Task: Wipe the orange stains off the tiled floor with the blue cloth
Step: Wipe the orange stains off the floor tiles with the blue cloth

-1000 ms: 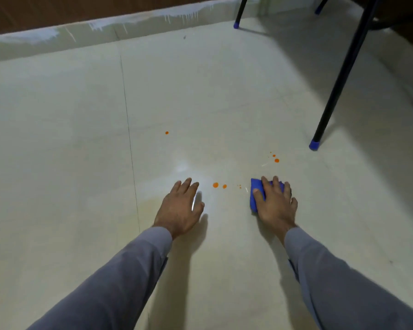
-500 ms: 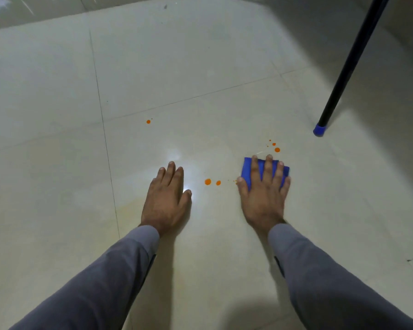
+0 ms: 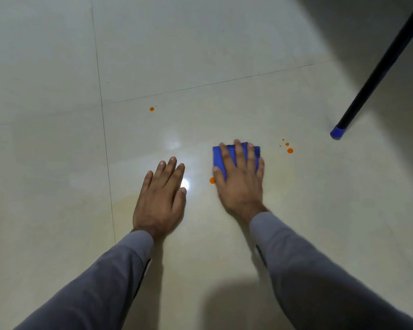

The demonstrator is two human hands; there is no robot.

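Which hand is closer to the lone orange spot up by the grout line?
Left. The left hand lies flat below the lone orange spot; the right hand, pressing the blue cloth, is farther right.

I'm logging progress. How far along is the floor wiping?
Nothing is visibly finished. In hand: the right hand presses the blue cloth beside an orange spot. Left: the spot cluster to the cloth's right and a far spot. The left hand rests flat.
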